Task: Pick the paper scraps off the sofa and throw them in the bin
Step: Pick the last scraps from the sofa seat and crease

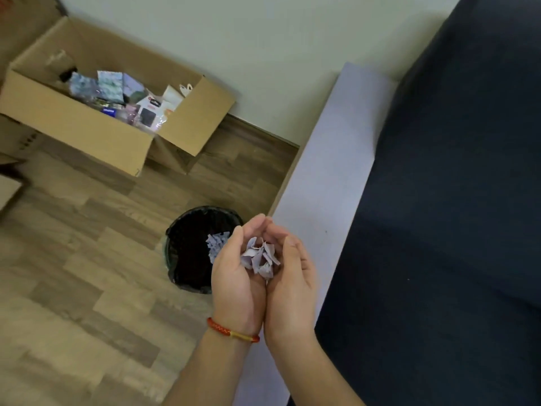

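My left hand (237,285) and my right hand (292,285) are cupped together, side by side, holding a pile of pale lilac paper scraps (261,257). The hands hover at the right edge of a round bin (187,253) lined with a black bag, which stands on the floor beside the sofa. More pale scraps (216,243) lie inside the bin. The sofa has a dark blue seat (445,230) and a light grey armrest (328,171) to my right. A red and gold bracelet circles my left wrist.
An open cardboard box (96,112) full of packets and papers stands on the wooden floor (73,273) against the pale wall at upper left. More cardboard sits at the left edge.
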{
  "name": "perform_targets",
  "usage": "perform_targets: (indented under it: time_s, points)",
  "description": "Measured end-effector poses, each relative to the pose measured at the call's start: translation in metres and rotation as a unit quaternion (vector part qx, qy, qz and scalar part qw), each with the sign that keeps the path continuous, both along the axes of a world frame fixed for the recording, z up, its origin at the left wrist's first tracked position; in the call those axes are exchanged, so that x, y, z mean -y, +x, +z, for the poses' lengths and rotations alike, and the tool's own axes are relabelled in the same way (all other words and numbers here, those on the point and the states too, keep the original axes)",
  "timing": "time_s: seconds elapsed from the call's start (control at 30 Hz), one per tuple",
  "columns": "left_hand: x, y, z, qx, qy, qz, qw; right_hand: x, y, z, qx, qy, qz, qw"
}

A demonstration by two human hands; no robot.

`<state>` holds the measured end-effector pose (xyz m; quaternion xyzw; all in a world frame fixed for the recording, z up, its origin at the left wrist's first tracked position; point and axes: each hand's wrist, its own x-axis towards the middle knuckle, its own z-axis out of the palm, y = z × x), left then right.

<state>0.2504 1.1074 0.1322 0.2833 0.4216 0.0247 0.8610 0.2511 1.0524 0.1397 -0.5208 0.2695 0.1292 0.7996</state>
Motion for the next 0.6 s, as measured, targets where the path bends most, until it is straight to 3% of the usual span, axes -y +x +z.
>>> perform_targets:
  time_s: [0.3, 0.6]
  points:
    - [-0.094, 0.016, -0.061, -0.078, -0.023, 0.051, 0.995, -0.098, 0.026, -0.046, -0.020, -0.086, 0.083, 0.993]
    - [-0.142, 0.014, -0.113, -0.191, -0.096, 0.031, 0.976, -0.151, 0.037, -0.130, -0.204, -0.144, 0.144, 0.958]
